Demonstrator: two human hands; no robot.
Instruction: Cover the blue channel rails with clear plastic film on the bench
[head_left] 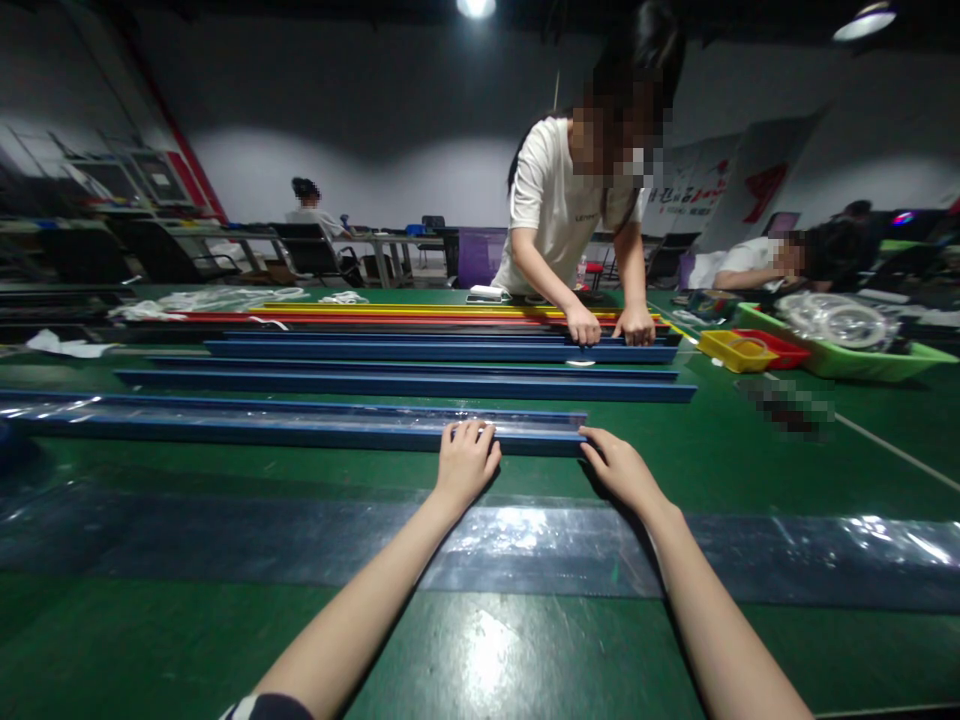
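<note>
A long blue channel rail [300,435], lined with shiny clear film, lies across the green table. My left hand [466,462] grips it near its right end, the fingers bent over the near wall and the thumb on the front. At the very end of the same rail, my right hand [616,462] holds the corner between thumb and fingers. The fingertips inside the channel are partly hidden. Beneath my forearms a wide strip of clear plastic film [300,545] stretches flat over the table, glossy with reflections.
Across the table, a person [566,210] in a white T-shirt has both hands on another blue rail [450,350]. A further blue rail [405,384] lies between us. Yellow and red strips [390,313] lie behind. On the right are a yellow tray [735,352] and a green tray [870,365].
</note>
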